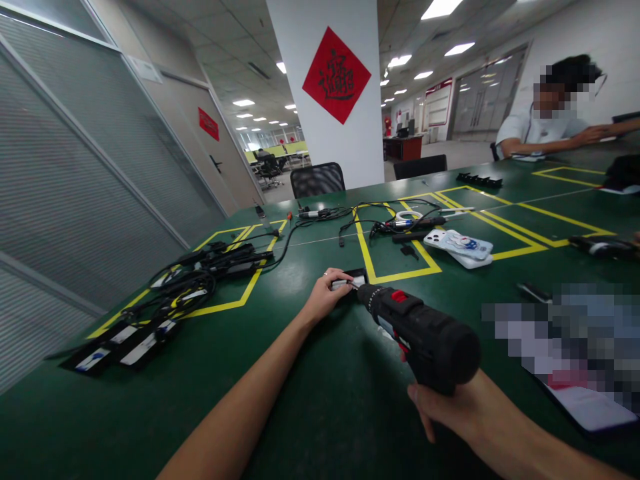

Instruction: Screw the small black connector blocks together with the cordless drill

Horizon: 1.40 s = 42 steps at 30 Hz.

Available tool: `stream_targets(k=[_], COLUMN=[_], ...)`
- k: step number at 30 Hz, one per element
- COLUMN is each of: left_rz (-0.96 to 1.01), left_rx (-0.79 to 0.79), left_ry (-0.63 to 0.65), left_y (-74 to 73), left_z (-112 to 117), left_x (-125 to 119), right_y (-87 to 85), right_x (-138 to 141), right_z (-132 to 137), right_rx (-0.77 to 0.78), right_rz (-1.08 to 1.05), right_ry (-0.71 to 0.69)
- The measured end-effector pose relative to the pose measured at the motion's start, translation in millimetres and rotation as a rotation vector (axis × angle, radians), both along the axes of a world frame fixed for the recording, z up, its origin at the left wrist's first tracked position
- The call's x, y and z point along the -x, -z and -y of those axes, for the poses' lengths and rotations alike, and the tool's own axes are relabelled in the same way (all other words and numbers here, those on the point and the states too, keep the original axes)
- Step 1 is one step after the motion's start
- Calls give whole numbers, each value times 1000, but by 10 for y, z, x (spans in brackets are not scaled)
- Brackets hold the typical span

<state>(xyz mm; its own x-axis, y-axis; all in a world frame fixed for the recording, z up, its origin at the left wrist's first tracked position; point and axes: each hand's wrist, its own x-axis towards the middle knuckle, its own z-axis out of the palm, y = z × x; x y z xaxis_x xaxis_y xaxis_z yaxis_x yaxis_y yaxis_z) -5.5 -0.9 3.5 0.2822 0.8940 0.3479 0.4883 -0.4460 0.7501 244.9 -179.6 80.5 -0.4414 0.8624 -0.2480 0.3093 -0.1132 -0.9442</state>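
My right hand (450, 407) grips a black cordless screwdriver (420, 330) with a red switch, its bit pointed away from me at a small black part (353, 279) on the green table (300, 400). My left hand (327, 293) reaches forward with fingers closed on that small part, pinching it by its near-left side, right at the tip of the bit. A ring shows on one finger.
Black power adapters and tangled cables (200, 273) lie at the left, flat black parts (125, 343) nearer. Phones (460, 247) and more cables (390, 223) sit behind yellow tape lines. A seated person (545, 127) leans on the far right. A blurred-out area (570, 340) lies at right.
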Motion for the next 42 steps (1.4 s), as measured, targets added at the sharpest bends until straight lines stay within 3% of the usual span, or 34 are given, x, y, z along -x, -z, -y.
stream_targets(k=[32,42], left_rz=[8,13], left_rx=[10,8], left_ry=[-9,-3], left_y=[-10,-35], left_z=[4,21], left_x=[-7,-7], right_y=[38,17], right_x=[4,32], right_z=[-11,0], right_rx=[-42,2], right_rz=[10,7], right_ry=[-9,47])
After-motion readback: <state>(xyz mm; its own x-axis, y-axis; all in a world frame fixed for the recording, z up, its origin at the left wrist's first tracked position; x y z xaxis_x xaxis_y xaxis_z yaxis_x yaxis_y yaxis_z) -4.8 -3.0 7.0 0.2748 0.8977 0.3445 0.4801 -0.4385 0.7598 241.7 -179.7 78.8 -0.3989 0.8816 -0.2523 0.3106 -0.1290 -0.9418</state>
